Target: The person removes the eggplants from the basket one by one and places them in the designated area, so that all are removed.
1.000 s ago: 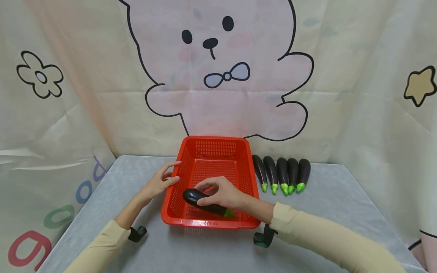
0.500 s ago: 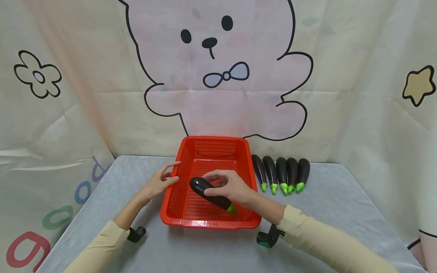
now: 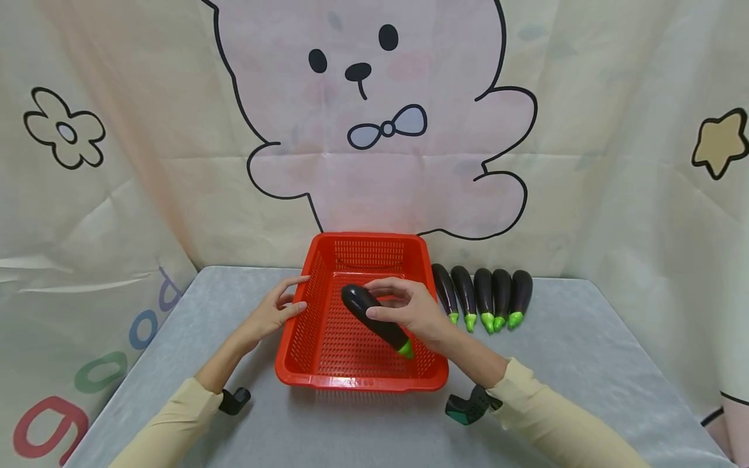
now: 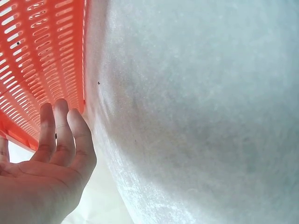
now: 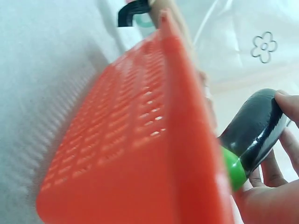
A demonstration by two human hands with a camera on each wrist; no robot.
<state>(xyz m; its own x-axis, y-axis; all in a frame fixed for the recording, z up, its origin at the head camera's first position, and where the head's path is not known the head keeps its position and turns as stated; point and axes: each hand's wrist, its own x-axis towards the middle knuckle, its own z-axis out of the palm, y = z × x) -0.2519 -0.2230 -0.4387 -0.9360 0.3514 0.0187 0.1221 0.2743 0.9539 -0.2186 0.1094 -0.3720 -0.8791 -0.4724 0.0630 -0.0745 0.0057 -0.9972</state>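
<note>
In the head view my right hand (image 3: 412, 312) holds a dark eggplant (image 3: 368, 315) with a green stem end, thumb on the near side and fingers on the far side. The eggplant slants over the red basket (image 3: 363, 382), its stem end toward the near right. The right wrist view shows the eggplant (image 5: 254, 128) beyond the basket's rim (image 5: 187, 135). My left hand (image 3: 274, 313) rests against the basket's left rim with fingers spread. Up close, several relaxed fingers (image 4: 63, 135) lie along the outer slotted wall (image 4: 42, 60).
Several more eggplants (image 3: 483, 299) lie in a row on the table right of the basket, green ends toward me. The grey tabletop (image 3: 562, 364) stretches around the basket. A printed curtain (image 3: 374, 182) hangs right behind the table's back edge.
My right hand has lifted the eggplant from low in the basket, moving it away from me and to the right, with more tilt. My left hand and the basket have stayed put.
</note>
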